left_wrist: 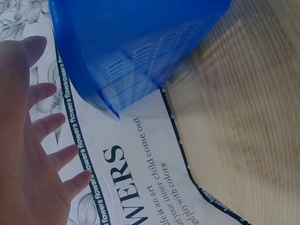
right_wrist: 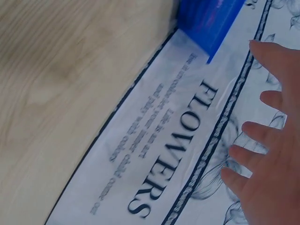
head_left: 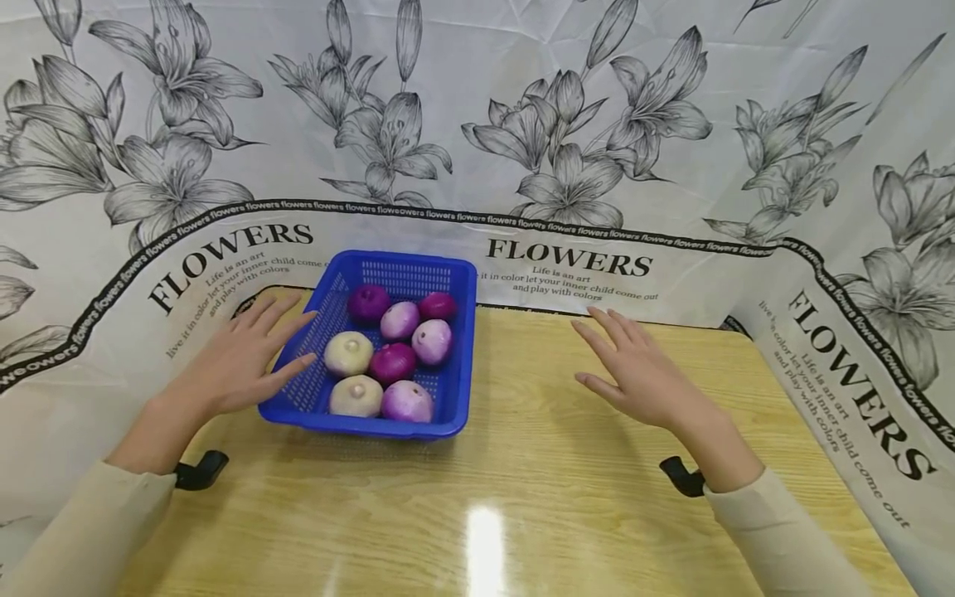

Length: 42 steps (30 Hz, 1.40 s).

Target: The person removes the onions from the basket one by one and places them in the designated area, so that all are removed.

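Observation:
A blue plastic basket [head_left: 467, 348] with slotted walls stands on the wooden table, left of the middle. In it lie several onions: dark purple ones such as the onion [head_left: 392, 363], paler purple ones such as the onion [head_left: 407, 401], and two whitish bulbs [head_left: 349, 353]. My left hand [head_left: 242, 356] hovers at the basket's left side, fingers spread, fingertips overlapping the rim in the head view. My right hand [head_left: 645, 373] is held over the table, well right of the basket, its fingers extended. Neither hand holds anything.
A white cloth [head_left: 567, 274] with flower drawings and lettering rises behind the wooden table [head_left: 552, 489] and along both sides. A dark strap piece [head_left: 201, 471] shows at the left wrist, another [head_left: 682, 477] at the right wrist.

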Motion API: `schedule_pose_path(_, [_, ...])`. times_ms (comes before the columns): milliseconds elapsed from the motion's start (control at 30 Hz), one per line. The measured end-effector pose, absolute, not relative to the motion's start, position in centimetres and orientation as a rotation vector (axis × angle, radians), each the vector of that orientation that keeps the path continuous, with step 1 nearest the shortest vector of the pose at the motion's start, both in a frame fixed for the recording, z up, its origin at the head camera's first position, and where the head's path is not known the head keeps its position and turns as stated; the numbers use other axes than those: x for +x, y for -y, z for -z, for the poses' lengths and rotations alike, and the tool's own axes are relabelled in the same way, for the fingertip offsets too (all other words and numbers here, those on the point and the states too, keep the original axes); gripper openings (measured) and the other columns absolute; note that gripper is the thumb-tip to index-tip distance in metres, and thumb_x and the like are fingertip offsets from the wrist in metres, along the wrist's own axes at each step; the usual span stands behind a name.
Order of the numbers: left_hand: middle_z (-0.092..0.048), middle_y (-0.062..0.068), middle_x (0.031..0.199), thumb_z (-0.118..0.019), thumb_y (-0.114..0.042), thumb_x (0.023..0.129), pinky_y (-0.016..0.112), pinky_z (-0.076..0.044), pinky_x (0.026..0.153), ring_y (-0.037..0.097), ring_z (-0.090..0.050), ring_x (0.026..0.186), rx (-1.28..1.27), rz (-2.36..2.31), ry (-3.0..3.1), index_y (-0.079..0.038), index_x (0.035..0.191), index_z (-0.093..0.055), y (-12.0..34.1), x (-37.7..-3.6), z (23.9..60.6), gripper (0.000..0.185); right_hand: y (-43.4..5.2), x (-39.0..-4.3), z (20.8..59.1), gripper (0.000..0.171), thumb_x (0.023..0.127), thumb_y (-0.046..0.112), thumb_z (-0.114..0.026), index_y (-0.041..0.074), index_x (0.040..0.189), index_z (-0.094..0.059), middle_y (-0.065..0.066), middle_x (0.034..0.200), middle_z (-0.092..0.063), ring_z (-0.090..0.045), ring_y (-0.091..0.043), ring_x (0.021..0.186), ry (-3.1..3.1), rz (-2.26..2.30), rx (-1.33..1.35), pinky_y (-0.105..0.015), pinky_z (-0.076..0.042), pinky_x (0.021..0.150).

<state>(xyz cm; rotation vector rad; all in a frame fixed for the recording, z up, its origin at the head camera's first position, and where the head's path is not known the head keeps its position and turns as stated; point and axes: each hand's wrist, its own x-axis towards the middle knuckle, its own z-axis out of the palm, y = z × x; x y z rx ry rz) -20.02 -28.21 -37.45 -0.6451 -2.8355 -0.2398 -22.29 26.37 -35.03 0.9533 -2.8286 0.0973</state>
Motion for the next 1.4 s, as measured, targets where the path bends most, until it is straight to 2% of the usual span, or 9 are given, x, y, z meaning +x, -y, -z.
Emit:
schedule_pose_path(133, [-0.031, 0.017, 0.164, -0.055, -0.05, 0.103, 0.069, -0.025, 0.115, 0.043, -0.023, 0.151, -0.648, 0.299, 2.855, -0.013, 0.157, -0.043, 27.8, -19.5, 37.4, 0.066, -24.8, -21.8, 34.7, 0.071, 0.102, 0.037, -0.063, 0.011, 0.161, -0.032, -0.021, 0.166, -0.023, -0.026, -0.048, 0.149, 2.758, -0.148, 1.039, -0.064, -0.025, 0.119])
schedule_pose_path(433, [-0.039, 0.016, 0.16, -0.058, -0.039, 0.104, 0.069, -0.029, 0.113, 0.045, -0.032, 0.147, -0.674, 0.435, 2.81, -0.011, 0.153, -0.048, 26.8, -18.0, 38.0, 0.058, -20.3, -20.8, 34.4, 0.064, 0.104, 0.038, -0.061, 0.012, 0.158, -0.039, -0.015, 0.165, -0.028, -0.032, -0.035, 0.15, 2.744, -0.449, 1.215, -0.056, -0.035, 0.117])
schedule_pose_path(633, [-0.033, 0.017, 0.163, -0.058, -0.047, 0.103, 0.072, -0.029, 0.112, 0.048, -0.028, 0.148, -0.648, 0.496, 2.849, -0.011, 0.157, -0.041, 26.4, -17.7, 39.2, 0.067, -17.4, -20.8, 34.8, 0.063, 0.105, 0.039, -0.059, 0.013, 0.158, -0.038, -0.01, 0.163, -0.034, -0.034, -0.028, 0.15, 2.74, -0.625, 1.316, -0.049, -0.034, 0.119])
schedule_pose_path(833, [-0.031, 0.018, 0.164, -0.059, -0.05, 0.101, 0.071, -0.029, 0.112, 0.047, -0.026, 0.149, -0.633, 0.511, 2.847, -0.008, 0.159, -0.038, 26.2, -17.4, 40.6, 0.074, -14.6, -21.2, 35.7, 0.061, 0.101, 0.029, -0.066, 0.008, 0.154, -0.044, -0.01, 0.157, -0.043, -0.04, -0.023, 0.146, 2.689, -0.749, 1.414, -0.041, -0.033, 0.121])
schedule_pose_path(933, [-0.029, 0.018, 0.164, -0.06, -0.051, 0.1, 0.072, -0.029, 0.112, 0.047, -0.023, 0.15, -0.624, 0.509, 2.847, -0.006, 0.159, -0.036, 26.0, -17.4, 41.0, 0.079, -13.4, -21.3, 36.1, 0.06, 0.101, 0.03, -0.067, 0.008, 0.152, -0.046, -0.007, 0.154, -0.045, -0.043, -0.02, 0.143, 2.696, -0.784, 1.423, -0.038, -0.034, 0.12])
schedule_pose_path(1200, [-0.02, 0.017, 0.169, -0.057, -0.063, 0.097, 0.075, -0.028, 0.11, 0.048, -0.017, 0.152, -0.511, 0.491, 2.929, -0.005, 0.162, -0.027, 25.8, -17.0, 41.5, 0.092, -10.5, -22.2, 37.3, 0.062, 0.098, 0.029, -0.071, 0.002, 0.149, -0.048, -0.011, 0.15, -0.047, -0.046, -0.024, 0.14, 2.69, -0.791, 1.515, -0.04, -0.035, 0.119])
schedule_pose_path(1400, [-0.005, 0.018, 0.171, -0.057, -0.069, 0.094, 0.067, -0.026, 0.116, 0.049, -0.019, 0.152, -0.444, 0.51, 2.986, 0.002, 0.163, -0.013, 25.6, -16.8, 41.1, 0.108, -8.4, -23.0, 37.8, 0.066, 0.095, 0.028, -0.074, -0.005, 0.146, -0.049, -0.016, 0.149, -0.051, -0.047, -0.026, 0.14, 2.743, -0.715, 1.567, -0.037, -0.035, 0.119])
